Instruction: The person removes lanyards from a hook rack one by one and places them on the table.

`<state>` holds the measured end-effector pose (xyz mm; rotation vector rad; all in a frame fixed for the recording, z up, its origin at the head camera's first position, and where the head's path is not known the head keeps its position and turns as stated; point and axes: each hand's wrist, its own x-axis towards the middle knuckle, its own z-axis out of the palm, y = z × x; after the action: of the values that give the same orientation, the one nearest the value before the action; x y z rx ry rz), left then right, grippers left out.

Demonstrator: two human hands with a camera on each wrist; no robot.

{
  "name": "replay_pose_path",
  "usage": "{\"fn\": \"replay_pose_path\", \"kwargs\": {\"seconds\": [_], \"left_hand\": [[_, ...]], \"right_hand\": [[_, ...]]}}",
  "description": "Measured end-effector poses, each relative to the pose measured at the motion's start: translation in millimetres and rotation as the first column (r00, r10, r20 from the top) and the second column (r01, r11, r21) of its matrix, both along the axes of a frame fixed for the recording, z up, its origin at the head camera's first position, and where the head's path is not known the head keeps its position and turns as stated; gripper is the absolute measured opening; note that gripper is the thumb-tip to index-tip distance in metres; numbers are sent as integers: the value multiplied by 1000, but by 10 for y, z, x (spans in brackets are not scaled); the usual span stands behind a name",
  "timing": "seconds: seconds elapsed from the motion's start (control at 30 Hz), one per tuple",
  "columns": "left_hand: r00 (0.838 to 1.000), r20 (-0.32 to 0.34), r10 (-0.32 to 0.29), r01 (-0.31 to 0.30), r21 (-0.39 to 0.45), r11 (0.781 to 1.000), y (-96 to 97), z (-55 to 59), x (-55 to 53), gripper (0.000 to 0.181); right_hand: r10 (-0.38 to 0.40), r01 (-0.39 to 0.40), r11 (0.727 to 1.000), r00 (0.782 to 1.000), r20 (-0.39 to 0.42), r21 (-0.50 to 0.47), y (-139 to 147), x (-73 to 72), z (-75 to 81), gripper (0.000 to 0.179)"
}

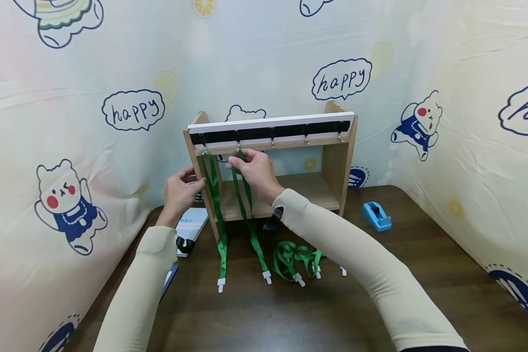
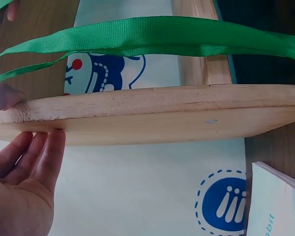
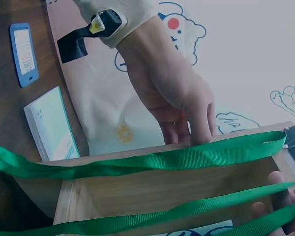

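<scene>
Hands first: the person's right hand (image 1: pixel 257 171) pinches a green strap (image 1: pixel 255 242) near its top, thumb and fingers drawn close together, while the left hand (image 1: pixel 180 193) grips the side of the wooden shelf (image 1: pixel 347 171), thumb on the front edge and fingers against the outer face. Brown and broad, the table (image 1: pixel 246 318) carries everything. On it stands the shelf, upright, with a dark strip (image 1: pixel 255 133) across its upper front. To its left lies a white booklet (image 1: pixel 191 225). Two straps hang down the front: the leftmost strap (image 1: pixel 222 244), just beside the left hand, and the pinched one next along, its long axis running down from the strip and slanting a little right. That strap is at the right hand's fingertips, so the right is plainly the nearer. More green straps (image 1: pixel 285 250) lie heaped on the table, right of the hanging pair. Farther right sits a blue tape holder (image 1: pixel 378 216), well apart from both hands. A white clip (image 1: pixel 267 277) ends the pinched strap; a small hook (image 1: pixel 238 143) sits just above the fingers, though I can't tell whether the loop is fully seated on it.
</scene>
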<state>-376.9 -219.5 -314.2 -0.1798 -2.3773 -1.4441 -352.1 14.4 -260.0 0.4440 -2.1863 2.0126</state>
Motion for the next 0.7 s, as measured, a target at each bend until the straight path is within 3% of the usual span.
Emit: {"fn": "replay_pose_path", "kwargs": {"seconds": [0.3, 0.5, 0.7], "left_hand": [[1000, 6, -6, 6, 5, 1000, 5, 0, -14, 59], [1000, 0, -9, 9, 8, 1000, -3, 4, -18, 60], [1000, 11, -6, 6, 9, 1000, 0, 12, -10, 59]], "right_hand": [[-46, 46, 999, 999, 7, -19, -61, -1, 10, 28], [-42, 44, 998, 999, 31, -42, -87, -12, 28, 24], [-14, 19, 995, 998, 55, -100, -100, -33, 35, 32]]}}
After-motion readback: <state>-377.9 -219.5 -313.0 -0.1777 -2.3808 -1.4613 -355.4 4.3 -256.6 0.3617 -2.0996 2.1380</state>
